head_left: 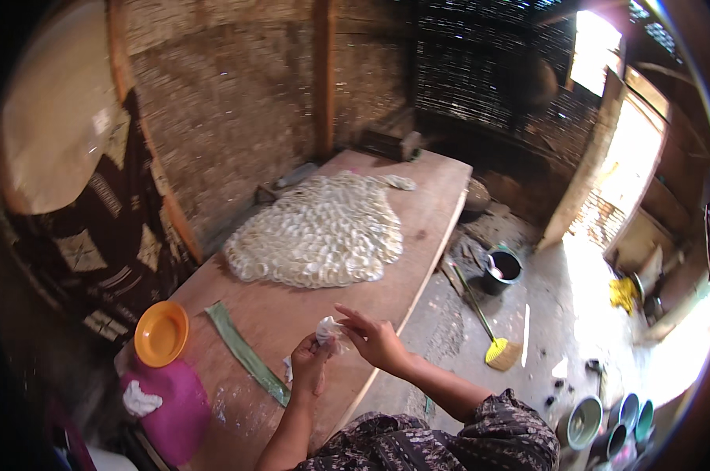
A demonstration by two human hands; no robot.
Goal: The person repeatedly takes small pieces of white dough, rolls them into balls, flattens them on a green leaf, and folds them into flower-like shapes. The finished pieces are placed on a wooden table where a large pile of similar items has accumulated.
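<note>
My left hand (311, 360) is closed around a small white piece that looks like soft dough (327, 330), above the near edge of the wooden table (428, 228). My right hand (373, 339) is beside it, fingers stretched out and apart, the thumb side close to the piece; whether it touches is hard to tell. Farther up the table lies a broad layer of pale, ring-like rounds (316, 231), packed closely together. Left of my hands a long green strip (247, 355) lies aslant. A white lump (141, 399) rests on a purple sheet (184, 416).
An orange bowl (161, 334) stands at the table's left edge. Woven walls rise behind, with a brown patterned cloth (96, 228) at left. On the floor to the right are a black bucket (502, 271), a yellow-and-green broom (496, 351) and several basins (581, 424).
</note>
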